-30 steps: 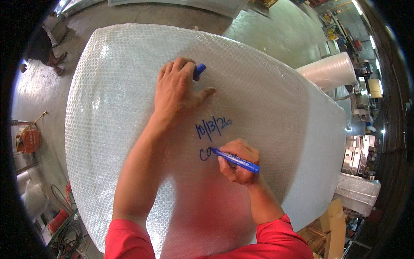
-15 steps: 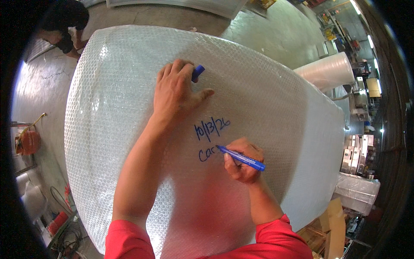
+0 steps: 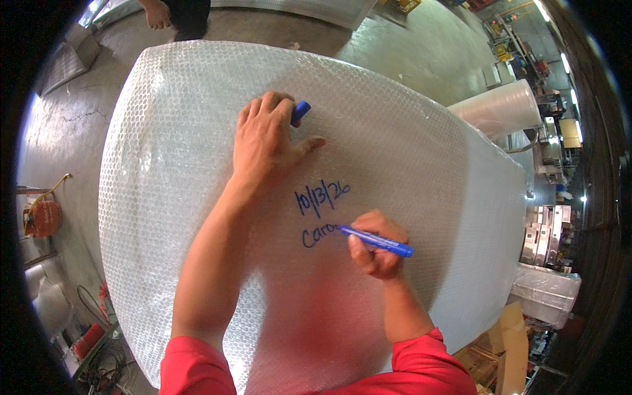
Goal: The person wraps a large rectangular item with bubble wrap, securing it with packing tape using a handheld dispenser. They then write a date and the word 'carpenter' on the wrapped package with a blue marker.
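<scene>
A large panel wrapped in clear bubble wrap fills the middle of the head view. On it my left hand rests with the thumb spread away, while its curled fingers grip a blue marker cap that juts out past the index finger. My right hand pinches a blue marker, its tip on the wrap at the end of a line of handwriting. Just above that stands another handwritten line in blue ink. Both my sleeves are red.
Beyond the panel's far left corner stands a person in dark clothes. A roll of clear wrap lies at the right edge. Cardboard and a plastic-wrapped box sit at lower right, an orange-red machine at left.
My right hand and the marker have shifted slightly right, adding to the lower written line. My left hand is nearly still. The other person has moved rightward along the far side.
</scene>
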`<state>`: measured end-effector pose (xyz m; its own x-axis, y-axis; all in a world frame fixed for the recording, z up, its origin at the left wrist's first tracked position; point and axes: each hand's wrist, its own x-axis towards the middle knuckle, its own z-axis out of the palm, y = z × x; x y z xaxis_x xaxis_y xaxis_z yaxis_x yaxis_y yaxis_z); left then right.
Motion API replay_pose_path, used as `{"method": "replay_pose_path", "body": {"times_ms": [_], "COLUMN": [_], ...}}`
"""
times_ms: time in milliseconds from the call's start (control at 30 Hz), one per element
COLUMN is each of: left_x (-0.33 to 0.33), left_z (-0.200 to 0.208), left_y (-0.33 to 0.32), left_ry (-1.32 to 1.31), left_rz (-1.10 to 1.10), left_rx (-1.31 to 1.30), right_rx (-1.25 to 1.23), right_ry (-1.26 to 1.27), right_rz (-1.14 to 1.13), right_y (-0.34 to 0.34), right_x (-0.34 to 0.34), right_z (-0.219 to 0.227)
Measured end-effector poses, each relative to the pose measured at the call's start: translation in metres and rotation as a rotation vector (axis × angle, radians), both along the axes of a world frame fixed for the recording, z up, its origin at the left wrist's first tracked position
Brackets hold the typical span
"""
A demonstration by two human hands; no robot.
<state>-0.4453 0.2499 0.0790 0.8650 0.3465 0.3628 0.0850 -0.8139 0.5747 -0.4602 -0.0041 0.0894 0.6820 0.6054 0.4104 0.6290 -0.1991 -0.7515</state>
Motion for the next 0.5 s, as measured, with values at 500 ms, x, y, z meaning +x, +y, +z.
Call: {"method": "replay_pose_path", "body": {"times_ms": [500], "left_x": [0.0007], "left_z": [0.0003], "left_y": [-0.0007], "left_ry": [0.040], "left_rz": [0.002], "left_rx": [0.007], "right_rx": [-0.036], "right_ry": [-0.017], "right_rz": [0.007], "right_y": [-0.0033], "right_x": [0.0048], "right_z": [-0.0016]}}
